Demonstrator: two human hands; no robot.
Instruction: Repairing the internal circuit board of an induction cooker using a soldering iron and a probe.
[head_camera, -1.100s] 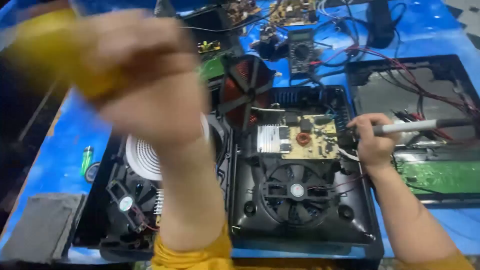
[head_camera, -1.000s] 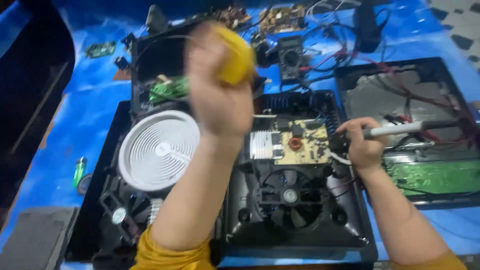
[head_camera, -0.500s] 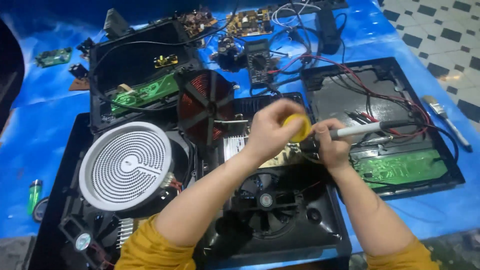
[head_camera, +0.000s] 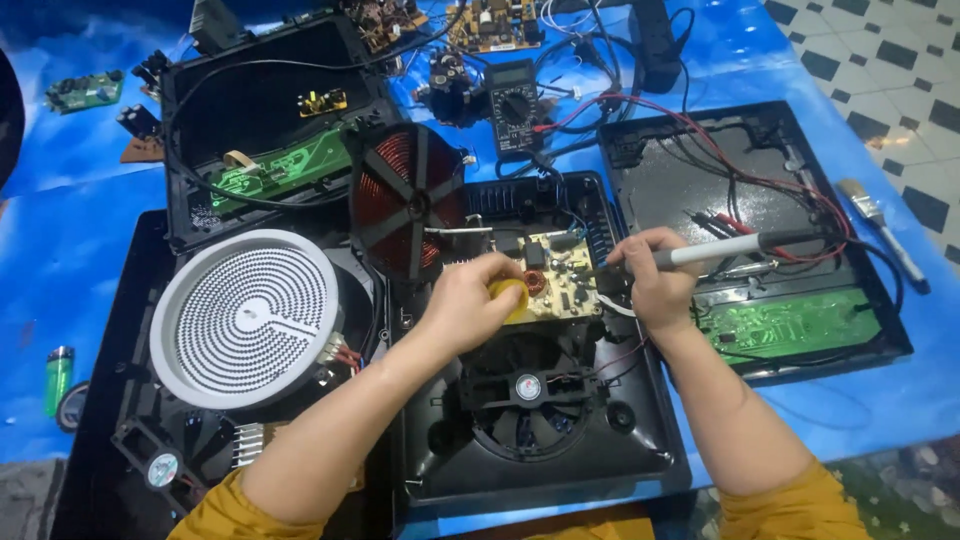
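My left hand (head_camera: 468, 300) comes in from the bottom edge of the table, forearm angled up and to the right, wrist bent down a bit. Fingers are curled tight around a small yellow roll (head_camera: 510, 297), looks like tape or solder but can't tell which. It sits right over the beige circuit board (head_camera: 550, 285) in the middle of the open black cooker housing (head_camera: 560, 400), roughly at the table's centre.

My right hand (head_camera: 655, 290) comes up from the bottom right corner, forearm leaning left. It's closed in a pen-style pinch on a soldering iron (head_camera: 720, 250), whose grey handle runs off to the right while the tip points left at the board's right edge. The two hands are close together, but not touching.

Just below the board there's a round cooling fan (head_camera: 527, 400) in the same housing. A copper coil disc (head_camera: 405, 200) stands tilted up, just left of the board. Further left lies a white round heating plate (head_camera: 250, 318) on another open unit. On the right side there's a third opened housing (head_camera: 740, 180) with a green board (head_camera: 790, 325) and red wires. A multimeter (head_camera: 510, 105) sits near the far edge, a paintbrush (head_camera: 880, 230) by the right edge, and a green lighter (head_camera: 58, 378) by the left edge, all on the blue table cover (head_camera: 60, 250).
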